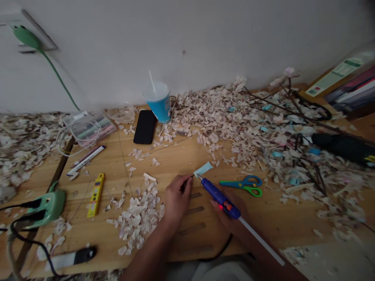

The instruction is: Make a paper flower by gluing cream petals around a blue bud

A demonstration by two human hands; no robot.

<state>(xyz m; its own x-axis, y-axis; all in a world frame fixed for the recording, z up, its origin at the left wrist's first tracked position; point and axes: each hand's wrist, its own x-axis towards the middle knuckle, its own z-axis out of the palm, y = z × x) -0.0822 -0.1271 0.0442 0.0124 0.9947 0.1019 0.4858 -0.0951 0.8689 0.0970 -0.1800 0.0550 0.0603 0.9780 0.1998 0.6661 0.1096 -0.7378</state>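
Observation:
My left hand (179, 193) is closed, thumb and forefinger pinched at the near end of a light blue paper strip (204, 169). A thin dark line shows by those fingertips; what it is I cannot make out. Wrapped in my right hand (231, 208) is a blue hot glue gun (218, 195) with a red light glowing on its side. Its metal nozzle points at the strip's lower end, touching or very close to it. A long whitish glue stick (262, 242) juts from its back. Blue and green scissors (244, 184) lie just right of the gun.
Pale dried petals (211, 117) cover the back and right, with branches (301, 115) among them. Behind stand a blue cup (159, 105) and a black phone (145, 127). Leftward lie a yellow box (95, 195), markers (86, 160), a plastic case (93, 130) and a green power strip (48, 207).

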